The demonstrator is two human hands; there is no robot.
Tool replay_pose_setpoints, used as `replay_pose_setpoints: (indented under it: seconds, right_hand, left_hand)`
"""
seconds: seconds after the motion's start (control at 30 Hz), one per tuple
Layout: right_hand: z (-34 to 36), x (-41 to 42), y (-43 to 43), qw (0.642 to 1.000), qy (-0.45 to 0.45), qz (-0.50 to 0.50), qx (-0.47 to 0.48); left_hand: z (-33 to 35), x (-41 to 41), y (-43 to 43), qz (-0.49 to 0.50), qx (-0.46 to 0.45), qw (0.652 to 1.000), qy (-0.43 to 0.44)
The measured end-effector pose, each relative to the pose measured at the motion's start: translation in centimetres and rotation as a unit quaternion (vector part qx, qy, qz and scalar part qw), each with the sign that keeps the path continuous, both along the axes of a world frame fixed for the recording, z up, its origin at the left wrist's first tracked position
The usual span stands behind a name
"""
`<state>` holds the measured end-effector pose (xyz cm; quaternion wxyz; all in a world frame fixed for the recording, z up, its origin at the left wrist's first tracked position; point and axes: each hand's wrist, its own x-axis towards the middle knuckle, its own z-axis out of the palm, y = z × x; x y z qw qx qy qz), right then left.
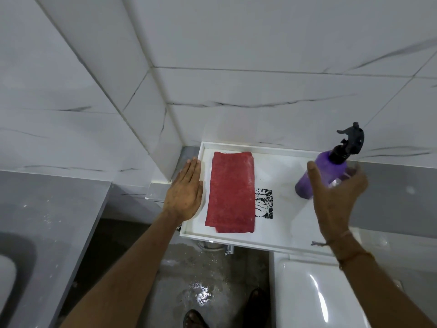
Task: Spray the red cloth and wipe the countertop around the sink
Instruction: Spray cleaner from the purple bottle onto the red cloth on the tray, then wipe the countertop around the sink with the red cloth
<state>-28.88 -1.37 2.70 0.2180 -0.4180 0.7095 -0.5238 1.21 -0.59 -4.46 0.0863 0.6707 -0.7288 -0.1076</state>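
A folded red cloth (230, 192) lies flat in a white tray (279, 242). Just left of it my left hand (185, 192) rests flat, fingers together, over the tray's left rim, holding nothing. A purple spray bottle (324, 171) with a black trigger head stands at the tray's right side. My right hand (335, 192) is spread open in front of the bottle, thumb to its left and fingers to its right, not closed on it. The grey countertop (52, 209) and the edge of the sink (14, 268) are at the far left.
White marble-look tiled walls meet in a corner behind the tray. A black printed square (264, 203) marks the tray floor beside the cloth. A white toilet cistern lid (314, 294) sits at the lower right. The wet floor and a shoe (194, 319) show below.
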Motion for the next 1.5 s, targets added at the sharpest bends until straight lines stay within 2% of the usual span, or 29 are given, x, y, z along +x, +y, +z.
replay_pose_setpoints:
  seconds: [0.07,0.13,0.23,0.37,0.47,0.57,0.8,0.93,1.03,1.13,1.2,1.4,1.5]
  right_hand:
    - [-0.4,1.8,3.2,0.998,0.030,-0.046,-0.026]
    - [-1.1,4.5,6.8,0.998,0.024,-0.045,-0.043]
    - [-2.3,8.1,7.9,0.996,-0.023,0.058,0.069]
    - [-3.1,9.2,2.1,0.944,0.096,0.192,0.251]
    - [-3.0,9.6,-2.0,0.924,0.099,0.217,0.298]
    - [-2.8,10.3,-4.2,0.908,0.092,0.244,0.328]
    - [-2.0,11.2,-5.6,0.880,0.033,0.353,0.316]
    - [-0.8,12.7,-4.3,0.873,-0.083,0.388,0.285]
    - [0.9,14.3,-2.2,0.881,-0.092,0.381,0.264]
    - [3.8,16.8,1.1,0.910,-0.093,0.351,0.202]
    - [5.8,18.9,3.7,0.908,-0.116,0.367,0.166]
    - [9.6,28.9,9.6,0.869,-0.152,0.458,0.113]
    - [9.6,33.2,10.7,0.863,-0.153,0.467,0.115]
  left_hand:
    - [0.1,0.0,0.0,0.000,0.000,1.000,0.002]
    - [0.3,-0.1,-0.1,0.002,0.006,1.000,0.001]
    - [1.1,-0.2,0.3,-0.001,-0.002,1.000,0.001]
    - [3.5,0.4,3.6,-0.030,-0.036,0.999,0.023]
    - [5.5,2.4,7.6,-0.067,-0.047,0.997,0.001]
    - [7.2,5.4,11.5,-0.042,-0.046,0.998,-0.027]
    - [9.6,11.4,18.1,0.135,-0.037,0.986,-0.087]
    - [9.9,15.5,21.7,0.240,-0.023,0.964,-0.114]
    - [10.1,18.6,23.4,0.303,-0.019,0.945,-0.123]
    - [10.2,21.6,24.3,0.373,-0.023,0.920,-0.116]
    - [10.2,23.0,24.5,0.390,-0.029,0.913,-0.112]
    - [9.2,26.6,24.7,0.414,-0.037,0.903,-0.110]
    - [8.6,28.1,25.1,0.439,-0.012,0.897,-0.054]
